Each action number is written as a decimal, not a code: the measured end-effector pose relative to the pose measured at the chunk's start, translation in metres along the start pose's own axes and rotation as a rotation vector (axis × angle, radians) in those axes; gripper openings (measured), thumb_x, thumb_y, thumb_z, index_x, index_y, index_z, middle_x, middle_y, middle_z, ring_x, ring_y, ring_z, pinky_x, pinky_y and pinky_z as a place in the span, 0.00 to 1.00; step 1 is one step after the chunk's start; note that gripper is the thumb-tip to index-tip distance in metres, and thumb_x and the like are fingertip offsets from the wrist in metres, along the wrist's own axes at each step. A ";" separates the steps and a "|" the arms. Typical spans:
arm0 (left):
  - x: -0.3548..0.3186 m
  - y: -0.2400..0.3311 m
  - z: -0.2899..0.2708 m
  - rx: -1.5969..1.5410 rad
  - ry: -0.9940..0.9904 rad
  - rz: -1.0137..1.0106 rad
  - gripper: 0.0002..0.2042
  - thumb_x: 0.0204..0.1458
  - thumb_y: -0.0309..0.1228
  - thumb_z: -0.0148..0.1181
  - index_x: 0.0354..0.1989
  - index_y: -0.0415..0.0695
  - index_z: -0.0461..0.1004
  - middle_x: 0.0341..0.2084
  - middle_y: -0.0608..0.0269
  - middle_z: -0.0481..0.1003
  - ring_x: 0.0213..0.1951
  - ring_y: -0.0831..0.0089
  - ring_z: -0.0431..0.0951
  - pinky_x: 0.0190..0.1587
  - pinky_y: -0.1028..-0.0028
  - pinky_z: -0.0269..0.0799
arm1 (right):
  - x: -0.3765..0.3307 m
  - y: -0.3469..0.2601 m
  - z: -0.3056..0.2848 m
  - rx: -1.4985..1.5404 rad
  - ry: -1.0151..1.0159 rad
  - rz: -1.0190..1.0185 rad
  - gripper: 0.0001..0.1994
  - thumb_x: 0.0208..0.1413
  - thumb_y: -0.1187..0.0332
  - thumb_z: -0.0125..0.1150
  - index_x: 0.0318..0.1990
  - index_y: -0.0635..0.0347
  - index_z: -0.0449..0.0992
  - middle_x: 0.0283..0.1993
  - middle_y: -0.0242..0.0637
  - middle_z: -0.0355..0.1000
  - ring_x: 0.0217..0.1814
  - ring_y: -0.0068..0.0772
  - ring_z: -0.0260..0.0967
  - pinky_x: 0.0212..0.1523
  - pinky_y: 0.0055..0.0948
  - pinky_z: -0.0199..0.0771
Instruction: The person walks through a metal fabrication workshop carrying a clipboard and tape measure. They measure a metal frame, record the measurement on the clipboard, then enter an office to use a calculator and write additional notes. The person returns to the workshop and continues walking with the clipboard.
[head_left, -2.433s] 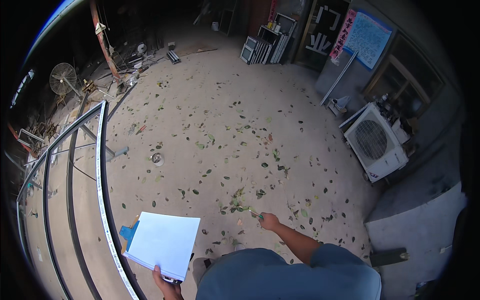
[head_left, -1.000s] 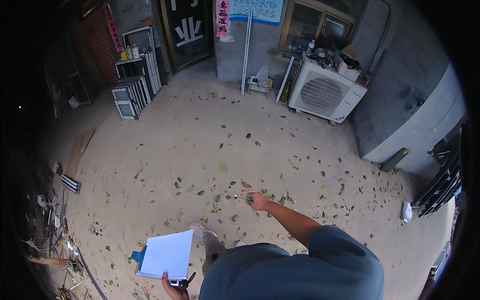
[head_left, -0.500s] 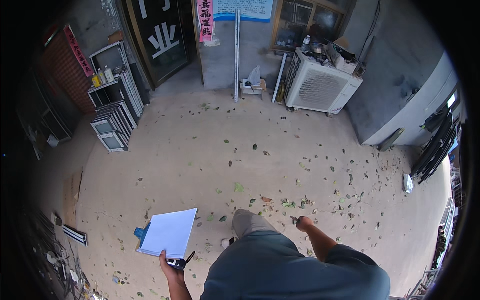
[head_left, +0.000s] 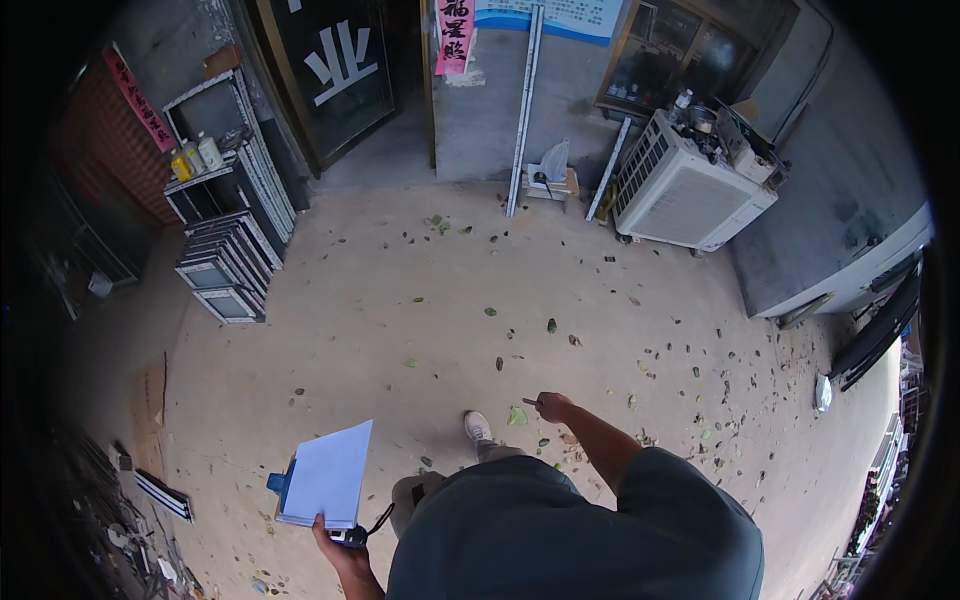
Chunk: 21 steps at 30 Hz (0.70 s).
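At the lower left, my left hand (head_left: 342,558) grips the edge of a clipboard with white paper (head_left: 328,478). The board's blue clip (head_left: 277,484) points left. In that same hand, under the paper's near edge, is a small dark tape measure (head_left: 352,538) with a black wrist strap. My right hand (head_left: 556,407) reaches out ahead of my body, its fingers closed round a short slim pen-like thing (head_left: 532,402) that sticks out to the left. Its exact kind is too small to make out. The paper's visible face looks blank.
Scattered leaves lie on the concrete floor (head_left: 440,330). Stacked window frames (head_left: 232,262) with bottles on top stand at the left, by a partly open glass door (head_left: 330,80). An air conditioner unit (head_left: 690,195), a small stool (head_left: 552,188) and upright strips (head_left: 527,110) line the far wall.
I have stepped forward; one shoe now shows ahead of my body. My right hand has swung forward and left with the pen-like thing. The clipboard stays in my left hand.
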<state>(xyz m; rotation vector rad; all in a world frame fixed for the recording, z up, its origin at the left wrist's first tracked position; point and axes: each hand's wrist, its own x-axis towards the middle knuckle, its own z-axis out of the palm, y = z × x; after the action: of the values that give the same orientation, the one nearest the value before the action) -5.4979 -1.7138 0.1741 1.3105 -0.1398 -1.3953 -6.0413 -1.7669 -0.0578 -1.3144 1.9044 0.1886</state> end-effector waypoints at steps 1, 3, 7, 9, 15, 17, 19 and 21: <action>0.012 0.008 0.005 -0.026 0.036 -0.001 0.25 0.56 0.46 0.54 0.57 0.44 0.65 0.44 0.62 0.74 0.43 0.67 0.75 0.42 0.68 0.71 | 0.028 -0.027 -0.023 -0.016 0.039 -0.049 0.14 0.58 0.57 0.53 0.45 0.56 0.75 0.41 0.50 0.76 0.46 0.54 0.74 0.46 0.47 0.74; 0.033 0.026 0.010 -0.085 0.120 0.043 0.25 0.55 0.47 0.54 0.57 0.44 0.65 0.45 0.62 0.74 0.44 0.67 0.75 0.42 0.68 0.71 | 0.076 -0.075 -0.068 -0.010 0.143 -0.132 0.13 0.57 0.59 0.55 0.43 0.57 0.75 0.40 0.50 0.76 0.44 0.54 0.74 0.45 0.47 0.74; 0.089 0.064 0.005 -0.126 0.199 0.082 0.30 0.54 0.45 0.56 0.62 0.42 0.61 0.52 0.57 0.72 0.51 0.61 0.74 0.51 0.64 0.70 | 0.149 -0.167 -0.125 0.000 0.262 -0.121 0.11 0.56 0.62 0.54 0.42 0.57 0.74 0.43 0.51 0.76 0.48 0.56 0.73 0.49 0.49 0.73; 0.128 0.088 -0.005 -0.159 0.232 0.073 0.29 0.54 0.44 0.55 0.62 0.41 0.61 0.52 0.57 0.71 0.53 0.61 0.73 0.54 0.63 0.69 | 0.176 -0.211 -0.130 -0.047 0.260 -0.071 0.12 0.56 0.60 0.53 0.43 0.56 0.75 0.44 0.50 0.76 0.49 0.54 0.73 0.49 0.48 0.73; 0.255 0.183 -0.039 -0.266 0.335 0.071 0.25 0.53 0.41 0.58 0.57 0.41 0.65 0.46 0.60 0.73 0.46 0.65 0.74 0.49 0.66 0.69 | 0.209 -0.362 -0.087 -0.138 0.115 0.072 0.19 0.60 0.53 0.50 0.48 0.57 0.74 0.48 0.50 0.76 0.52 0.55 0.73 0.52 0.49 0.73; 0.288 0.224 -0.048 -0.290 0.323 0.072 0.23 0.52 0.40 0.58 0.54 0.43 0.67 0.43 0.62 0.73 0.43 0.67 0.74 0.46 0.68 0.69 | 0.216 -0.431 -0.072 -0.165 0.084 -0.022 0.19 0.61 0.54 0.49 0.48 0.59 0.73 0.48 0.50 0.76 0.51 0.56 0.73 0.51 0.51 0.72; 0.317 0.265 -0.061 -0.274 0.330 0.058 0.22 0.52 0.41 0.58 0.53 0.44 0.67 0.42 0.63 0.73 0.42 0.68 0.74 0.44 0.69 0.70 | 0.227 -0.498 -0.067 -0.107 0.131 -0.146 0.17 0.60 0.56 0.50 0.47 0.59 0.72 0.45 0.51 0.76 0.49 0.57 0.73 0.49 0.51 0.73; 0.350 0.301 -0.073 -0.252 0.334 0.086 0.20 0.52 0.41 0.59 0.51 0.45 0.68 0.39 0.66 0.74 0.38 0.70 0.74 0.40 0.71 0.70 | 0.243 -0.563 -0.068 -0.042 0.167 -0.240 0.15 0.60 0.57 0.51 0.46 0.58 0.72 0.41 0.53 0.76 0.46 0.58 0.74 0.47 0.52 0.73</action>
<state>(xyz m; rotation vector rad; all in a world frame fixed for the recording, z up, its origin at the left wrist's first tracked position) -5.1598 -2.0354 0.1527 1.2892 0.1972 -1.0664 -5.6382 -2.2308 -0.0067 -1.6165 1.8666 -0.0038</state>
